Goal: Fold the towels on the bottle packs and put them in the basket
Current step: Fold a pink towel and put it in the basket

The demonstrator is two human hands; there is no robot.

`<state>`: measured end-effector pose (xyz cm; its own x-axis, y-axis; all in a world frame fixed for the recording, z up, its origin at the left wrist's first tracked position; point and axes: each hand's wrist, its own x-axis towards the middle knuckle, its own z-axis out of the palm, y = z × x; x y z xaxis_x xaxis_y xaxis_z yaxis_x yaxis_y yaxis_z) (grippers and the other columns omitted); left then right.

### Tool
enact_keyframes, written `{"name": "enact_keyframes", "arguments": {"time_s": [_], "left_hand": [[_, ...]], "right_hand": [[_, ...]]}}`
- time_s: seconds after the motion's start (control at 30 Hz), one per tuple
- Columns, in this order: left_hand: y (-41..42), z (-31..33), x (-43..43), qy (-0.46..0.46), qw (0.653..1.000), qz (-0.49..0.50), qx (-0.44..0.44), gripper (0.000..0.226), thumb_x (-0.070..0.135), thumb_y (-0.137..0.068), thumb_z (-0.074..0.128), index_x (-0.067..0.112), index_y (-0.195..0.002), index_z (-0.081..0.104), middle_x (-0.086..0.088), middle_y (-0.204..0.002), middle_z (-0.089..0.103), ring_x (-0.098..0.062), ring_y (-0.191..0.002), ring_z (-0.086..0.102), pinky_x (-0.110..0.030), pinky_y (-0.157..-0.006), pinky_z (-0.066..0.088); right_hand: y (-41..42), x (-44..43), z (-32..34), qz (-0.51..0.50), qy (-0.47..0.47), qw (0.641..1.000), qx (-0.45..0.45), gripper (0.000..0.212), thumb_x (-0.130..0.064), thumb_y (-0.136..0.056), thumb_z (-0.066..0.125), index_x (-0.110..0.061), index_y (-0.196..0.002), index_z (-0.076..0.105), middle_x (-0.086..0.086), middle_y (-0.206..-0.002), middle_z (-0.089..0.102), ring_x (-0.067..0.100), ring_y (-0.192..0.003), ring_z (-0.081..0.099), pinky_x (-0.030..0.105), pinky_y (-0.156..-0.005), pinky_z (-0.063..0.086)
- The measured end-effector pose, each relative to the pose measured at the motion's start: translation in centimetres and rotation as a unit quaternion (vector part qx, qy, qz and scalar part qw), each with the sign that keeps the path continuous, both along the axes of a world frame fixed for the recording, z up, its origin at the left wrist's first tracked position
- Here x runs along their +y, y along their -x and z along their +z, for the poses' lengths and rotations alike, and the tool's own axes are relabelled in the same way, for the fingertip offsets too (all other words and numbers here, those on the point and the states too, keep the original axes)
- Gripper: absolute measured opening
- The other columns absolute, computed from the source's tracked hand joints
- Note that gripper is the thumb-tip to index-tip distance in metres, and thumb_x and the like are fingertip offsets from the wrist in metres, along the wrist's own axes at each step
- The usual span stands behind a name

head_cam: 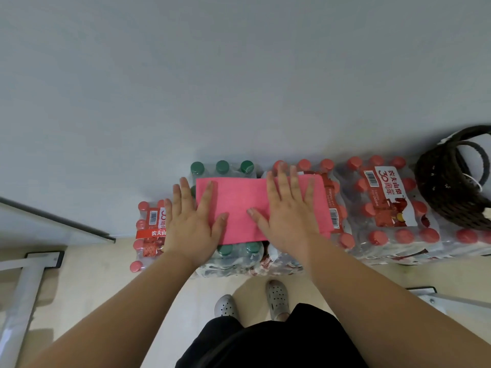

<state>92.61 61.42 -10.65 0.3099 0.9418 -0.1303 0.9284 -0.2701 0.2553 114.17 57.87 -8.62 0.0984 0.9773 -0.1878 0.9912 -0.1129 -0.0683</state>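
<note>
Hidden towel: your right hand (287, 216) covers the right-middle part of the pink towel (239, 205), and its near right corner disappears behind your wrist. You cannot tell how many layers it has.
Cut off: the dark woven basket (451, 187) runs out of the picture at the right edge, and its inside cannot be seen.
Hard to make out: the low red-capped pack (148, 229) on the left is partly behind your left hand (191, 221). The white metal frame (24, 288) at the far left is only partly in view.
Towel place: it lies flat across the green-capped pack (222, 167) and the red-capped pack (342, 208) just beside it, against the grey wall (239, 75).
Basket place: it sits on the far-right packs (385, 208), well apart from the towel.
Left hand: palm down with fingers (186, 192) straight and spread, gripping nothing. The forefinger and thumb lie on the towel's left edge, and the other three rest on the plastic wrap beside it.
Right hand: palm down and flat on the towel with fingers (281, 181) straight and spread, holding nothing. The tips reach past the far edge towards the red caps, and the thumb points at your left thumb.
Arms: both reach forward, bare.
Below: your grey shoes (276, 298) stand on the pale floor (93, 282).
</note>
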Motion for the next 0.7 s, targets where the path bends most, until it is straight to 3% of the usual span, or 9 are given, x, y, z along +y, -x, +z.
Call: {"name": "enact_keyframes", "arguments": {"time_s": [0.17,0.5,0.63,0.7], "left_hand": [[0.9,0.0,-0.5,0.031,0.999,-0.024,0.008,0.072,0.064,-0.092,0.008,0.033,-0.157,0.001,-0.021,-0.164,0.0,-0.038,-0.151,-0.005,-0.053,-0.122,0.0],[1.0,0.5,0.1,0.029,0.998,-0.051,-0.013,0.07,0.051,-0.099,0.039,0.019,-0.158,0.015,-0.013,-0.165,0.009,-0.03,-0.152,-0.001,-0.049,-0.12,-0.002],[0.0,1.5,0.4,0.038,0.997,-0.054,-0.043,0.072,0.031,-0.091,0.055,0.012,-0.154,0.026,-0.012,-0.158,0.028,-0.032,-0.146,0.022,-0.053,-0.119,0.02],[-0.5,2.1,0.4,0.049,0.994,-0.048,-0.081,0.075,0.02,-0.087,0.056,0.01,-0.154,0.025,-0.013,-0.158,0.028,-0.036,-0.137,0.035,-0.051,-0.113,0.031]], "right_hand": [[1.5,-0.3,-1.3,0.001,0.033,0.999,-0.003,0.088,-0.075,-0.091,0.002,-0.019,-0.157,-0.014,0.001,-0.162,-0.026,0.027,-0.146,-0.033,0.063,-0.118,-0.008],[2.1,-0.6,-1.6,0.014,0.028,0.999,-0.026,0.089,-0.077,-0.089,-0.002,-0.02,-0.155,-0.02,0.002,-0.164,-0.022,0.028,-0.148,-0.026,0.061,-0.116,-0.015],[2.5,-0.8,-2.2,-0.005,0.051,0.998,-0.036,0.097,-0.078,-0.082,-0.015,-0.015,-0.155,-0.017,0.006,-0.165,-0.017,0.028,-0.15,-0.022,0.063,-0.117,-0.012],[2.5,-0.8,-2.2,-0.008,0.054,0.998,-0.04,0.098,-0.078,-0.081,-0.015,-0.014,-0.155,-0.017,0.007,-0.165,-0.017,0.028,-0.15,-0.023,0.062,-0.117,-0.011]]}}
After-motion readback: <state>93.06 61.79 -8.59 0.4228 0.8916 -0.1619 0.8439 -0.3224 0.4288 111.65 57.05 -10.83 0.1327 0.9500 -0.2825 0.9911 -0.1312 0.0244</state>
